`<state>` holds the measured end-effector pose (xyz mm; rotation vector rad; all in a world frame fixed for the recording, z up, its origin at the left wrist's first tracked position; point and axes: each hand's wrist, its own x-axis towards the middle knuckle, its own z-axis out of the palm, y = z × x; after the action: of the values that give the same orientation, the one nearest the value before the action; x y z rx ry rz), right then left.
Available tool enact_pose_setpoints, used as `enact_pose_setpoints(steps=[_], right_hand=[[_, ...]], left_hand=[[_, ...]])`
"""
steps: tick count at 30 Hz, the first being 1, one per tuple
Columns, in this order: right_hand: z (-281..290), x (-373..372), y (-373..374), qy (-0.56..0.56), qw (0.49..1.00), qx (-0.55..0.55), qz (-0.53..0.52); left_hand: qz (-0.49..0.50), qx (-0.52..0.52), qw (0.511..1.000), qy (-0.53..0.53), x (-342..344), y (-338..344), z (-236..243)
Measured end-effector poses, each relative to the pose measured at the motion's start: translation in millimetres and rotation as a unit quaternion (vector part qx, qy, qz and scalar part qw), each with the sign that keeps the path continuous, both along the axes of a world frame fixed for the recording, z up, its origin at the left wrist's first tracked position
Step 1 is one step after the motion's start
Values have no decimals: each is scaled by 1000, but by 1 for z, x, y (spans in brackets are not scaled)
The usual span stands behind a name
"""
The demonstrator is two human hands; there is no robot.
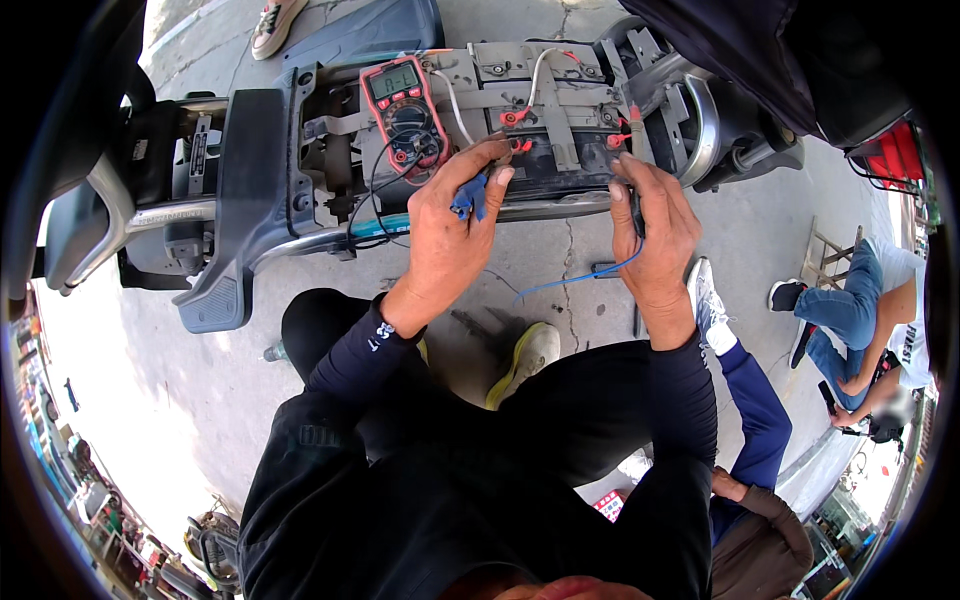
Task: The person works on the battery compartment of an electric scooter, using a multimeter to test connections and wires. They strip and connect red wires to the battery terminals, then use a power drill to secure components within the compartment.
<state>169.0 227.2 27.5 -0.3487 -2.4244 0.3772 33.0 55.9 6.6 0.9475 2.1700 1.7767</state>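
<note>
A red-framed multimeter (440, 125) with a grey screen lies on the left end of a battery pack (585, 183) in an exposed scooter frame. My left hand (445, 235) is closed at the pack's near edge, beside a red-capped terminal (521, 146). A crumpled blue strip (468, 198) shows between its fingers; whatever else it grips is hidden. My right hand (660, 230) pinches a black test probe (637, 210) near another red terminal cap (616, 141). Whether its tip touches metal cannot be made out. A thin blue wire (575, 283) hangs below that hand.
The scooter's grey footrest panel (245, 180) and chrome tube (706, 130) flank the batteries. Black leads (372, 200) loop off the meter. To my right sits a person in blue sleeves (755, 410); farther right are people in jeans (850, 300). A shoe (275, 27) shows beyond the scooter.
</note>
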Motion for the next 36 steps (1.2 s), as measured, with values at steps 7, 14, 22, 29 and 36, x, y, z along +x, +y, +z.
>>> enact_pose_setpoints(steps=[7, 14, 22, 29, 36], right_hand=[[7, 16, 18, -33, 988, -153, -19], [-4, 39, 51, -30, 973, -222, -57], [-15, 32, 41, -18, 974, -212, -72], [-15, 22, 30, -30, 957, -249, -144], [-21, 19, 33, -35, 962, -226, -149]], left_hand=[[33, -29, 996, -74, 8, 15, -38], [30, -64, 995, -75, 5, 15, -33], [40, -46, 998, 32, 7, 17, -43], [48, -51, 996, 51, 8, 17, -48], [50, -31, 997, 54, 7, 18, -53]])
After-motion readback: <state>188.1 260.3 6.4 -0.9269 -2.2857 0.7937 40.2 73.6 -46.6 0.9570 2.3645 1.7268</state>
